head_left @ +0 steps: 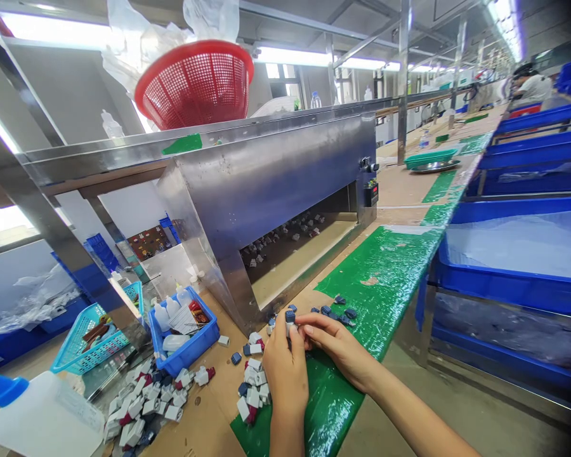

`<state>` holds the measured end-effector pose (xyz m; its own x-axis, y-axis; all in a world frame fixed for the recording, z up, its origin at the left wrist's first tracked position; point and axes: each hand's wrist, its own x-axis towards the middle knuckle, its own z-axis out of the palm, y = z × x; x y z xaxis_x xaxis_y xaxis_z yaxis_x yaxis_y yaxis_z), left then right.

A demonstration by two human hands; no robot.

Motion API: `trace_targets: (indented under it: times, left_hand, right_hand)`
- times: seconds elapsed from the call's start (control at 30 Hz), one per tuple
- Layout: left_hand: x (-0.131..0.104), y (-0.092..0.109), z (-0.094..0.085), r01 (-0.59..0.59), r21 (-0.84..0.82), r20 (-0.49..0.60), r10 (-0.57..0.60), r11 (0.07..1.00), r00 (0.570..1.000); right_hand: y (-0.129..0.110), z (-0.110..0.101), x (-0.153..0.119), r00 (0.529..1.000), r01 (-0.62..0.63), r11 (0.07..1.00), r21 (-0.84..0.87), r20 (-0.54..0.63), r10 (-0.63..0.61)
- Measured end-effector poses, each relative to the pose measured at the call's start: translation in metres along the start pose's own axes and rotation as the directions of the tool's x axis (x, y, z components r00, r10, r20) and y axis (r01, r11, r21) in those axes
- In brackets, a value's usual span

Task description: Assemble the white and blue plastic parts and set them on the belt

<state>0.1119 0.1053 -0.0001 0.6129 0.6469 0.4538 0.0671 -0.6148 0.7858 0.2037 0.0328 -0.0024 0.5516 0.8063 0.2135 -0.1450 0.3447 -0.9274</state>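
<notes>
My left hand (286,362) is closed around a small dark blue and white plastic piece (290,316), whose blue end sticks up between thumb and finger. Pressed up against it are the fingertips of my right hand (337,346); what they pinch, if anything, is hidden. Left of my hands lies a small heap of white, blue and dark red pieces (254,384). Several dark blue pieces (341,315) are scattered beyond my right hand on the green covering (385,260).
A steel oven-like box (285,190) with a low opening stands ahead. At left are a blue bin (188,355) of bottles, a larger pile of pieces (145,403), a turquoise basket (88,330) and a white bottle (45,416). Blue trays (514,279) line the right; a person (530,82) sits far off.
</notes>
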Motion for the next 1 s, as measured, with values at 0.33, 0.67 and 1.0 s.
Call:
trace_targets:
  times: [0.33,0.67,1.0]
  left_hand:
    - [-0.0012,0.0078,0.0,-0.061,0.088,-0.038,0.064,0.994,0.997]
    - [-0.0017,0.0047,0.0034,-0.104,0.108,-0.035,0.109,0.989,0.993]
    - [-0.0006,0.0044,0.002,-0.104,0.108,-0.021,0.107,0.989,0.994]
  right_hand:
    - [-0.0004,0.003,-0.0006,0.998,0.014,1.0,0.011,-0.06,-0.014]
    - [-0.0002,0.0049,0.0016,0.995,0.013,1.0,-0.008,-0.097,-0.014]
    - [0.002,0.006,0.0029,0.995,0.025,0.999,-0.022,-0.098,-0.027]
